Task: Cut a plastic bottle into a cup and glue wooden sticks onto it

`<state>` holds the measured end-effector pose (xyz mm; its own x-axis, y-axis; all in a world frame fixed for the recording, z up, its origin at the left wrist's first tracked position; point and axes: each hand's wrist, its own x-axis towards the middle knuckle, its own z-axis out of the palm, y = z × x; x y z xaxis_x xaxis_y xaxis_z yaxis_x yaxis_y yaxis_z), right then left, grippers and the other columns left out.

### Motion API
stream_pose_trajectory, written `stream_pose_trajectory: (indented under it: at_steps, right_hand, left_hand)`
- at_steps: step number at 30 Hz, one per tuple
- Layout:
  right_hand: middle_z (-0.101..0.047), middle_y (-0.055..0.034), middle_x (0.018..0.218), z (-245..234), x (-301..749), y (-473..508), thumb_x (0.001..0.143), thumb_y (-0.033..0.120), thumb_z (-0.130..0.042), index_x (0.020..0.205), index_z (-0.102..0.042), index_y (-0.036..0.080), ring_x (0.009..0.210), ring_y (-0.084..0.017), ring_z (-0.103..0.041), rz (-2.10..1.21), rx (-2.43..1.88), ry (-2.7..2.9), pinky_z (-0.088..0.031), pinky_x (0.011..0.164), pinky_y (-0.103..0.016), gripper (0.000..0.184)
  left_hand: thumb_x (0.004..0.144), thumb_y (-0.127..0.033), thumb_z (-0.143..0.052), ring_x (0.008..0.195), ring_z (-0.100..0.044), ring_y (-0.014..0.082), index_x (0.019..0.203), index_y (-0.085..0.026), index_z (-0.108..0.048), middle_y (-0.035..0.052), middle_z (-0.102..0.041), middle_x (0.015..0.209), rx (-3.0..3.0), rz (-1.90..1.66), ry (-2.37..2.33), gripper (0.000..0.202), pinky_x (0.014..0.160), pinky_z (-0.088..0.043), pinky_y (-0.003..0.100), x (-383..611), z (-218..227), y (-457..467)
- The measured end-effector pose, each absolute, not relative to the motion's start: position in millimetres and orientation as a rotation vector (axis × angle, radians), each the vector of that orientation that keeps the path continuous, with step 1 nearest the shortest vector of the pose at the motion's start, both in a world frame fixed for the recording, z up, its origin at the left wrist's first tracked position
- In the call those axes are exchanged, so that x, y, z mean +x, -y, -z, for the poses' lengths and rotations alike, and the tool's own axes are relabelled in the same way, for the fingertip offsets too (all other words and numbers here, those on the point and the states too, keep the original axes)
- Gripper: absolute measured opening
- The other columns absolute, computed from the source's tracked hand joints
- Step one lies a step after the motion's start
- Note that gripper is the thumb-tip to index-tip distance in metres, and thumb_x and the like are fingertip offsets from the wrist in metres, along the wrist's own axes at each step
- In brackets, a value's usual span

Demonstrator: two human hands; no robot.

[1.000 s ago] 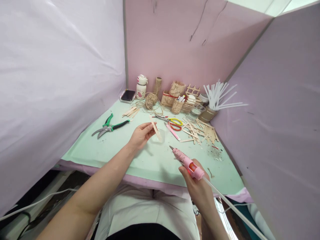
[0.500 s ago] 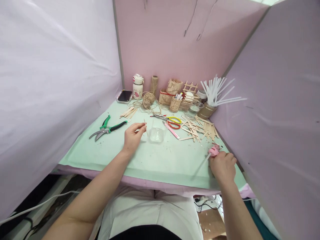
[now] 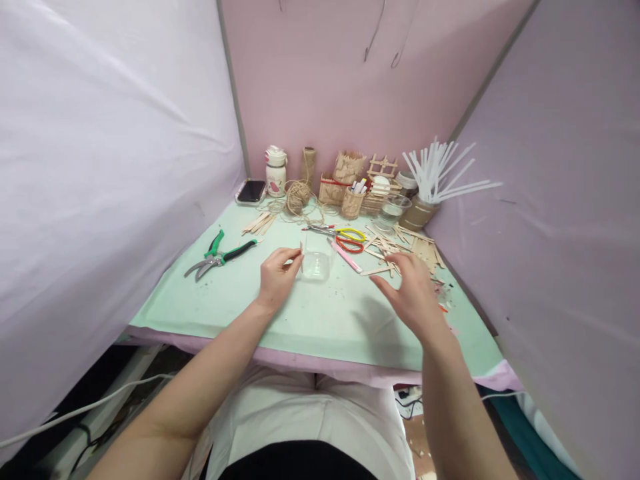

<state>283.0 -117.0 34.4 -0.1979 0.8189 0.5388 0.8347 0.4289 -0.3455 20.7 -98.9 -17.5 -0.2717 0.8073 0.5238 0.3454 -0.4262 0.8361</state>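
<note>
My left hand (image 3: 279, 279) pinches a thin wooden stick (image 3: 301, 247), held upright at the left side of a small clear plastic container (image 3: 317, 268). The container stands on the green tabletop in front of me. My right hand (image 3: 413, 293) is raised over the table to the right of it, thumb and fingers spread with nothing between them. Just beyond its fingers lie loose wooden craft sticks (image 3: 377, 272) and a pink cutter-like tool (image 3: 346, 257). The pink glue gun is mostly hidden by my right hand and forearm.
Green-handled pruning shears (image 3: 220, 256) lie at left. Scissors (image 3: 350, 241) rest near the middle. Along the back stand a bottle (image 3: 275, 173), a twine ball (image 3: 297, 196), a cup of water (image 3: 391, 213) and a holder of white glue sticks (image 3: 419, 215). A phone (image 3: 251, 192) lies back left.
My right hand has let go of the pink glue gun and moved left and forward, opening. My left hand has brought the wooden stick closer to the clear container.
</note>
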Motion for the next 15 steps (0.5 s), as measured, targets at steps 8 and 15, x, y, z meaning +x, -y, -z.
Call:
stream_pose_trajectory:
  at_steps: [8, 15]
  right_hand:
    - [-0.058, -0.0130, 0.123, -21.7, 201.3, 73.0, 0.080, 0.031, -0.066, 0.118, -0.053, 0.017, 0.118, -0.028, -0.048, -0.093, -1.036, 2.273, -0.036, 0.099, -0.042, 0.042]
    - [-0.067, -0.0084, 0.110, -13.7, 184.6, 68.3, 0.086, 0.025, -0.060, 0.109, -0.061, 0.020, 0.115, -0.025, -0.051, -0.067, -1.064, 2.346, -0.025, 0.106, -0.045, 0.024]
  left_hand:
    - [0.082, -0.029, -0.060, 0.086, -0.062, 0.0165, 0.091, -0.019, -0.071, 0.0072, -0.066, 0.092, 1.675, -1.673, -1.431, 0.018, 0.068, -0.054, 0.025, 19.2, 22.2, 101.0]
    - [0.084, -0.027, -0.058, 0.085, -0.063, 0.0166, 0.092, -0.016, -0.071, 0.0088, -0.067, 0.089, 1.782, -1.662, -1.469, 0.019, 0.065, -0.056, 0.025, 18.4, 26.2, 98.5]
